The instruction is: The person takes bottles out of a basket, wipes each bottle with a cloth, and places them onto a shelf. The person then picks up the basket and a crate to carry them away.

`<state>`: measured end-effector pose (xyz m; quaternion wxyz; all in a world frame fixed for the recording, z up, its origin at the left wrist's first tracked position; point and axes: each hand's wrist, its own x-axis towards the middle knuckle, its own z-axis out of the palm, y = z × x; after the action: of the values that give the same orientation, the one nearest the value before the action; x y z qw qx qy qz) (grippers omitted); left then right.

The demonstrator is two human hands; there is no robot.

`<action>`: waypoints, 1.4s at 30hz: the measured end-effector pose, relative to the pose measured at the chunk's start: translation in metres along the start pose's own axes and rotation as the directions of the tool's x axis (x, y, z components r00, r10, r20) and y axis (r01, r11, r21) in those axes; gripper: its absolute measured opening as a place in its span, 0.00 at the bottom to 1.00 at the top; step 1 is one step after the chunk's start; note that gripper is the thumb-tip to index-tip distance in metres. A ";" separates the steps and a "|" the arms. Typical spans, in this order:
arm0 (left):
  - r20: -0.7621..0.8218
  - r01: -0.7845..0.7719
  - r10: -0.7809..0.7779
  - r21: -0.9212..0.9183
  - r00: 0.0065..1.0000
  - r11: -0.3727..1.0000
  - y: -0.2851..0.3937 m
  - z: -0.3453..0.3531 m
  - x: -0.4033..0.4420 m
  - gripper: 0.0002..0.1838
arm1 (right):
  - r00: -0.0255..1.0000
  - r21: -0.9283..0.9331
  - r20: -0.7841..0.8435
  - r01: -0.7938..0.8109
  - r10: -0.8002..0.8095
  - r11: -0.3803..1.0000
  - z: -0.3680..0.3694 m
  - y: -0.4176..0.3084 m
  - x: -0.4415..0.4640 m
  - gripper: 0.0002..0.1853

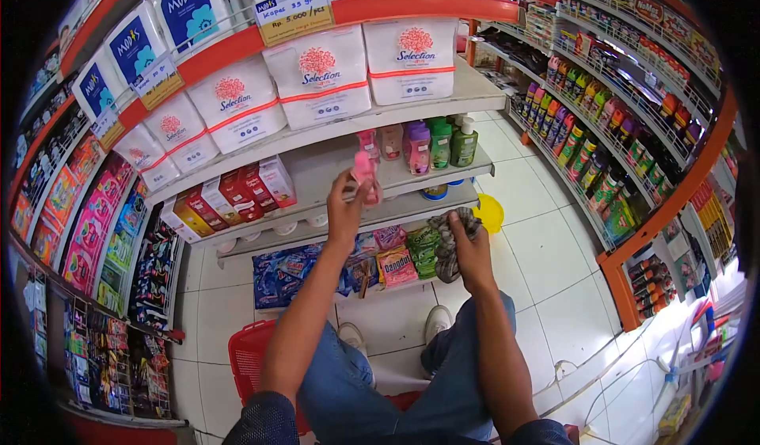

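My left hand [347, 207] is closed around a pink bottle [365, 177], held upright in front of the middle shelf [313, 177]. Behind it on that shelf stand another pink bottle, purple bottles [417, 146], green bottles [440, 142] and a green pump bottle [465, 144]. My right hand [470, 253] grips a crumpled grey patterned cloth [453, 243], lower down and to the right, in front of the packets on the bottom shelf.
White cotton packs [319, 77] line the shelf above. Red and white boxes [241, 194] stand at the left. Below are detergent packets [396, 266]. A yellow round item [489, 213] and a red basket [247, 354] are near the floor. Stocked racks flank both sides.
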<state>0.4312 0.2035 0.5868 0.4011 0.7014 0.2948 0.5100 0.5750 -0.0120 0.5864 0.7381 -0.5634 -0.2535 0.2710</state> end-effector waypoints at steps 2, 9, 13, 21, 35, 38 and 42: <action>0.025 0.018 -0.016 -0.064 1.000 0.998 -0.007 0.002 0.018 0.21 | 0.997 -0.125 0.072 0.046 -0.037 0.991 0.003 0.002 -0.001 0.16; 0.059 0.072 -0.064 -0.147 0.996 0.986 -0.026 0.014 0.045 0.21 | 0.979 -0.245 0.159 0.166 -0.129 0.955 0.007 -0.008 -0.004 0.14; 0.090 0.100 -0.087 -0.161 0.992 0.982 -0.030 0.018 0.047 0.20 | 0.967 -0.226 0.129 0.243 -0.218 0.943 0.005 -0.005 -0.003 0.15; 0.179 -0.083 0.047 0.199 0.983 0.976 -0.054 0.005 0.047 0.23 | 0.948 -0.229 0.166 0.305 -0.272 0.924 0.005 -0.011 -0.006 0.14; 0.203 -0.113 0.047 0.330 0.978 0.937 -0.056 0.008 0.058 0.18 | 0.936 -0.375 0.216 0.342 -0.278 0.862 0.005 -0.014 -0.008 0.17; 0.196 -0.112 0.046 0.339 0.980 0.934 -0.056 0.010 0.060 0.18 | 0.940 -0.379 0.222 0.330 -0.261 0.865 0.003 -0.014 -0.007 0.19; 0.196 -0.112 0.041 0.366 0.980 0.924 -0.059 0.010 0.063 0.18 | 0.945 -0.364 0.239 0.302 -0.224 0.881 0.005 -0.017 -0.010 0.20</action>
<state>0.4598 0.2825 0.5640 0.2648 0.8204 0.3208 0.3924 0.5665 -0.0194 0.6034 0.6113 -0.6326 -0.4466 0.1635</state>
